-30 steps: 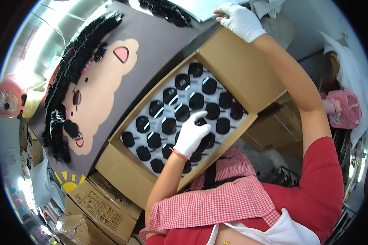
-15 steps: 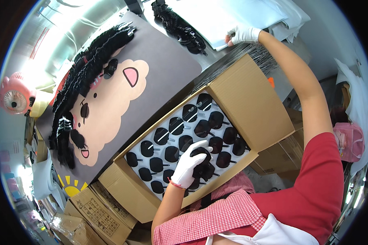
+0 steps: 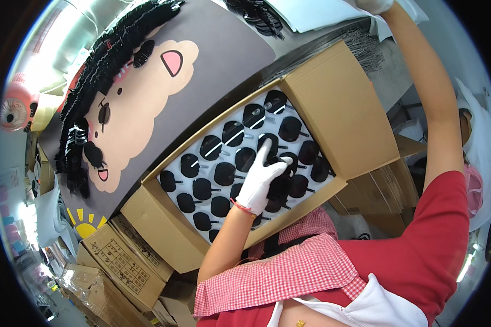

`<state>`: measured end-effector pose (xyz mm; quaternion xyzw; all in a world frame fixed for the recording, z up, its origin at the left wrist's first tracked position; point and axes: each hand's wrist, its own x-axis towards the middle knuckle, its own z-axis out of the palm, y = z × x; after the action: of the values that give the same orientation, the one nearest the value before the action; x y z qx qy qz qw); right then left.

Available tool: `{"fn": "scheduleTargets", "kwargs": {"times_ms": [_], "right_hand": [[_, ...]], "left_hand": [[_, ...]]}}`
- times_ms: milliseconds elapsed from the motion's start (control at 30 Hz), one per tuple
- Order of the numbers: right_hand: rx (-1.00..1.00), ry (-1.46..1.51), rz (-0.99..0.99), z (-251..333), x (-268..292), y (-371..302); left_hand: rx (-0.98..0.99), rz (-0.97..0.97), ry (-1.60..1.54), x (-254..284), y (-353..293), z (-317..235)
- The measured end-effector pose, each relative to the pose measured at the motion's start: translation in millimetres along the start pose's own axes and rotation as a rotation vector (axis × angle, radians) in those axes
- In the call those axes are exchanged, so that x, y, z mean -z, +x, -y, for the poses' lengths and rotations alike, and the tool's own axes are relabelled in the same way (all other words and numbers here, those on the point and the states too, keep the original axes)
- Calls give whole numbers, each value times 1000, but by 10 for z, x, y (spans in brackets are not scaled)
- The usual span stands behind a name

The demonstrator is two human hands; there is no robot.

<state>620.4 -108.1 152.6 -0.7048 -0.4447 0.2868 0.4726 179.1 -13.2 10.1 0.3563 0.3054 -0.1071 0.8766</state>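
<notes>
My left hand (image 3: pixel 261 177), in a white glove, is inside an open cardboard box (image 3: pixel 193 240). Its index finger is stretched out onto a flat black rounded piece with a small stem (image 3: pixel 267 143). Under the palm and thumb it holds a dark cluster of black pieces (image 3: pixel 280 188), partly hidden by the glove. Rows of similar glossy pieces (image 3: pixel 224 174) lie on a white sheet in the box. At the top edge my right hand (image 3: pixel 374 4), gloved too, is by a stack of white sheets (image 3: pixel 311 13); its fingers are cut off by the picture's edge.
Left of the box lies a grey mat (image 3: pixel 218 60) with cartoon faces, carrying a long row of stacked black pieces (image 3: pixel 101 60). Thin metal rods (image 3: pixel 360 49) are behind the box's raised flap (image 3: pixel 338 109). A pink fan (image 3: pixel 17 106) and cardboard boxes (image 3: pixel 120 261) are further left.
My left hand has shifted slightly right and up over the pieces, its index finger now extended. My right hand has moved up and right, partly out of view. The whole view has shifted.
</notes>
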Motion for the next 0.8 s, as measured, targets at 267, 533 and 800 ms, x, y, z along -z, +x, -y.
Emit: {"fn": "scheduleTargets", "kwargs": {"times_ms": [267, 533, 800], "right_hand": [[336, -170, 636, 377, -2060, -1066], [490, -290, 622, 326, -3967, -1782], [306, -1103, 28, 40, -3923, -1215]], "left_hand": [[-144, 194, -564, 574, -827, 78], [-342, 133, -444, 1196, -1786, 50], [-123, -112, -535, 1043, -1457, 89]]}}
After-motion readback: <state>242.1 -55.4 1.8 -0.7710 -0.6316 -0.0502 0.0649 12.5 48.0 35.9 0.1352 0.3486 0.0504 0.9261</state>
